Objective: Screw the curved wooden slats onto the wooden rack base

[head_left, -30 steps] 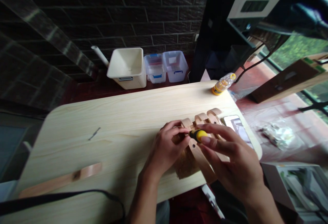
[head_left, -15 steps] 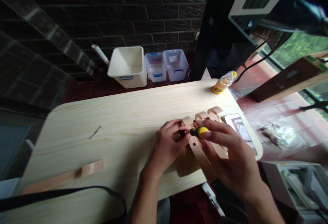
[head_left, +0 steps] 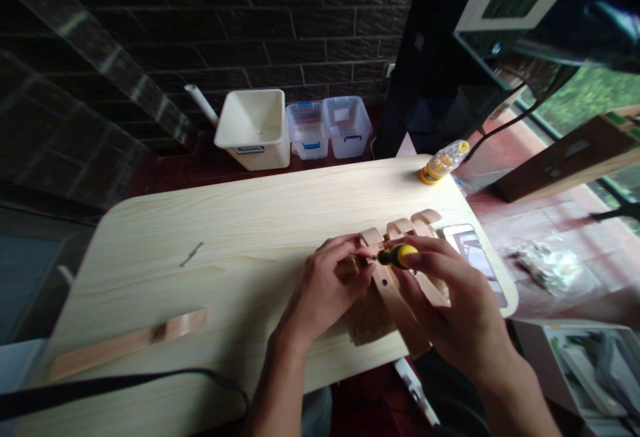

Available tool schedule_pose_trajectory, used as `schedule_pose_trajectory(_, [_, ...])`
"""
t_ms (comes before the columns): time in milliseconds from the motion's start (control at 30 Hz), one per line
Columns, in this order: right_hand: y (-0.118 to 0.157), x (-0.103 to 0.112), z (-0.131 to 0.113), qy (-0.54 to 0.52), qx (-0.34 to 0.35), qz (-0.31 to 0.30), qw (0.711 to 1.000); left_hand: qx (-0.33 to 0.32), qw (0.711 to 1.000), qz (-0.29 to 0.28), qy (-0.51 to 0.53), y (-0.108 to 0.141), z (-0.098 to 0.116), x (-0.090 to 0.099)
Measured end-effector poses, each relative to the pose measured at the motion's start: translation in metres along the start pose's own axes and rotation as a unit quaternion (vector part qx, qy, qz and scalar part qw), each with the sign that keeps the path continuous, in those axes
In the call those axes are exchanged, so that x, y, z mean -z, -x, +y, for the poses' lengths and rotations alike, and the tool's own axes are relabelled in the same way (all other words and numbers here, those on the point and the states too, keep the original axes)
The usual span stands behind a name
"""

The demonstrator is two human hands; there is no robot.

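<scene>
A yellow and black screwdriver (head_left: 399, 256) is gripped by my right hand (head_left: 457, 290), its tip pointing left toward my left fingertips. My left hand (head_left: 325, 284) pinches at the screwdriver's tip, beside a wooden piece with curled strips (head_left: 397, 300); whatever tiny part lies between those fingers is too small to name. The wooden piece rests near the table's front right edge, with a dark hole in one strip and curled ends pointing away from me. My hands hide part of it.
On the table (head_left: 240, 214) are a loose wooden strip (head_left: 130, 344), a thin dark metal piece (head_left: 192, 254), a phone (head_left: 477, 260) and a bottle (head_left: 444, 162). A black strap (head_left: 115, 384) crosses the lower left. Bins (head_left: 253, 129) stand behind the table.
The whole view has shifted slightly, so the table and objects appear a little further right. My hands keep nearly the same pose, with the screwdriver still at my left fingertips.
</scene>
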State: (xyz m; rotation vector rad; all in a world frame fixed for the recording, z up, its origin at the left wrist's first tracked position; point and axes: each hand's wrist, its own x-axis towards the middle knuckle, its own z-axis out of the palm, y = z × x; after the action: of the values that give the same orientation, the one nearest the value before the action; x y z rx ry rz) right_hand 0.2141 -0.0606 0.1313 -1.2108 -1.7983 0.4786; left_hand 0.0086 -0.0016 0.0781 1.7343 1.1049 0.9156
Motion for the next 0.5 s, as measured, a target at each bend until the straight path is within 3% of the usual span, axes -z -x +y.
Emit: schedule_pose_trajectory(500, [-0.0036,-0.0021,-0.0014,-0.02,-0.002,-0.015,1.0,-0.008,1.0,0.006,0.009,0.0027,-0.0008,-0.0006])
